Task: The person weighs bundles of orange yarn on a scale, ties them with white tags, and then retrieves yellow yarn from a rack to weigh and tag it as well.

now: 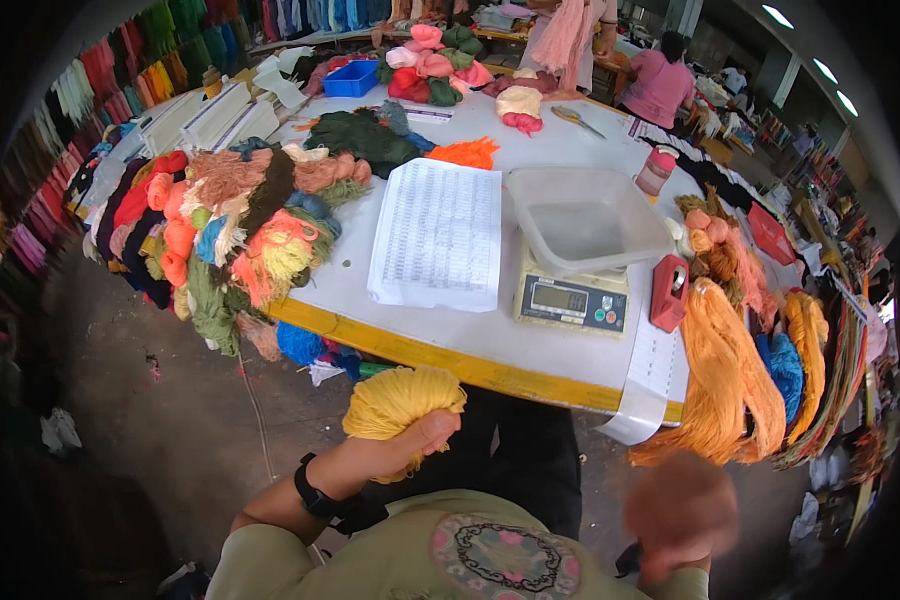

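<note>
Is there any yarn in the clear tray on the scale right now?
No. The clear tray on the scale shows only its bare bottom; the yellow yarn is in the left hand, below the table edge.

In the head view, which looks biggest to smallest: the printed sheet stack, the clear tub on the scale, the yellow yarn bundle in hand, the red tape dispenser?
1. Printed sheet stack.
2. Clear tub.
3. Yellow yarn bundle, held in the left hand; it lies nearer the camera, so its rank is unsure.
4. Red tape dispenser.

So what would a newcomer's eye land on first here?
Probably the yellow yarn bundle gripped in the left hand, low in the middle. Behind it, a white table carries a digital scale with a clear tray, beside a printed sheet. Multicoloured yarn heaps up at its left end.
</note>
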Action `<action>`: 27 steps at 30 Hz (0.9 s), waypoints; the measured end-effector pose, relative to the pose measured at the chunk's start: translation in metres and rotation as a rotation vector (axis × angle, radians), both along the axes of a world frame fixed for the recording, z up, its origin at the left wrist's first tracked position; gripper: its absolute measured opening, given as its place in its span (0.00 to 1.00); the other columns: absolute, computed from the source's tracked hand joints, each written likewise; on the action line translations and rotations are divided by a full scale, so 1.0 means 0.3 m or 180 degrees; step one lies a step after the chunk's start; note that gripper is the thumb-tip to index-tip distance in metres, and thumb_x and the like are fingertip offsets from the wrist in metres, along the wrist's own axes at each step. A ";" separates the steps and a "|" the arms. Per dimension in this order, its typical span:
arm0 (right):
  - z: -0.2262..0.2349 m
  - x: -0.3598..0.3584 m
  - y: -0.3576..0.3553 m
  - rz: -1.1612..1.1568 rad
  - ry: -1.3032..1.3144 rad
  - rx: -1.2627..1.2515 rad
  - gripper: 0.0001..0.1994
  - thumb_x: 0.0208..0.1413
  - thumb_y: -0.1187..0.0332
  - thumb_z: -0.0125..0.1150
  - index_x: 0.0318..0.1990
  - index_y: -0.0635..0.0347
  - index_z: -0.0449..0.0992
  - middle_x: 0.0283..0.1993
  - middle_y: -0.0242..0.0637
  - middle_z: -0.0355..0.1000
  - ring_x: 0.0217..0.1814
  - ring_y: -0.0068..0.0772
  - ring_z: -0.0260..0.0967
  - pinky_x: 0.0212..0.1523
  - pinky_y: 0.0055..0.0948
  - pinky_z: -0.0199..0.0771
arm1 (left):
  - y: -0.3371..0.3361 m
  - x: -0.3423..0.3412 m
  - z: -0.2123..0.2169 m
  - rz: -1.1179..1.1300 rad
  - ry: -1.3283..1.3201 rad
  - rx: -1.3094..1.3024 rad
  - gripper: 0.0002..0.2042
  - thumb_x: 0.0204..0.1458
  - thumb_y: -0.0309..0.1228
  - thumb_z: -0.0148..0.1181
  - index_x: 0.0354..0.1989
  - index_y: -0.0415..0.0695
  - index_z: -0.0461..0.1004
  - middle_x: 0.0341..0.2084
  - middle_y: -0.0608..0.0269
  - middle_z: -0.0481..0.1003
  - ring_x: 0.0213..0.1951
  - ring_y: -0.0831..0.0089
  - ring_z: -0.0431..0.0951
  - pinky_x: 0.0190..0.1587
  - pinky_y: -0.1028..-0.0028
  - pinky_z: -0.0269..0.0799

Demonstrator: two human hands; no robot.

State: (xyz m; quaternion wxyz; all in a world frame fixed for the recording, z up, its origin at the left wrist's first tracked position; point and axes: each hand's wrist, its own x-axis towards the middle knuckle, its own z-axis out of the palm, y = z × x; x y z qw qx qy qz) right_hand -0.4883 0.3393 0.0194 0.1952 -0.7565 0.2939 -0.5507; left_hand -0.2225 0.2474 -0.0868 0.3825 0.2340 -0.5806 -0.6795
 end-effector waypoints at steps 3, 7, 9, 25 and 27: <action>0.130 0.067 -0.031 0.1569 -0.0775 -0.1600 0.05 0.56 0.74 0.62 0.40 0.61 0.76 0.34 0.28 0.71 0.31 0.22 0.70 0.34 0.21 0.76 | -0.061 -0.079 0.001 -0.0281 -0.0250 0.0083 0.10 0.63 0.35 0.52 0.33 0.42 0.71 0.19 0.71 0.67 0.22 0.84 0.67 0.25 0.81 0.63; 0.149 0.113 -0.100 0.2503 -0.1609 -0.2049 0.05 0.53 0.79 0.61 0.37 0.60 0.76 0.36 0.32 0.71 0.34 0.28 0.73 0.41 0.26 0.82 | -0.118 -0.120 -0.012 -0.0046 -0.0715 -0.0304 0.10 0.62 0.35 0.53 0.32 0.43 0.72 0.19 0.71 0.69 0.23 0.83 0.69 0.26 0.79 0.66; 0.138 0.133 -0.129 0.2486 -0.1698 -0.1978 0.06 0.53 0.80 0.60 0.36 0.59 0.76 0.36 0.32 0.71 0.35 0.28 0.73 0.43 0.26 0.82 | -0.138 -0.138 -0.027 -0.0091 -0.0913 -0.0088 0.09 0.61 0.35 0.54 0.32 0.44 0.73 0.19 0.72 0.70 0.24 0.82 0.70 0.27 0.77 0.67; 0.115 0.102 -0.124 0.2294 -0.1482 -0.1518 0.04 0.53 0.80 0.60 0.33 0.60 0.77 0.36 0.34 0.71 0.34 0.27 0.71 0.46 0.28 0.82 | -0.217 -0.139 -0.075 -0.0077 -0.0735 -0.0440 0.10 0.61 0.33 0.54 0.44 0.39 0.73 0.31 0.62 0.79 0.34 0.77 0.80 0.35 0.77 0.75; 0.130 0.075 -0.128 0.2723 -0.0891 -0.1342 0.03 0.53 0.79 0.61 0.33 0.60 0.76 0.34 0.36 0.71 0.33 0.26 0.71 0.43 0.27 0.83 | -0.224 -0.139 -0.059 -0.0159 -0.0336 -0.0108 0.15 0.61 0.35 0.54 0.50 0.37 0.71 0.40 0.57 0.79 0.43 0.71 0.80 0.44 0.74 0.76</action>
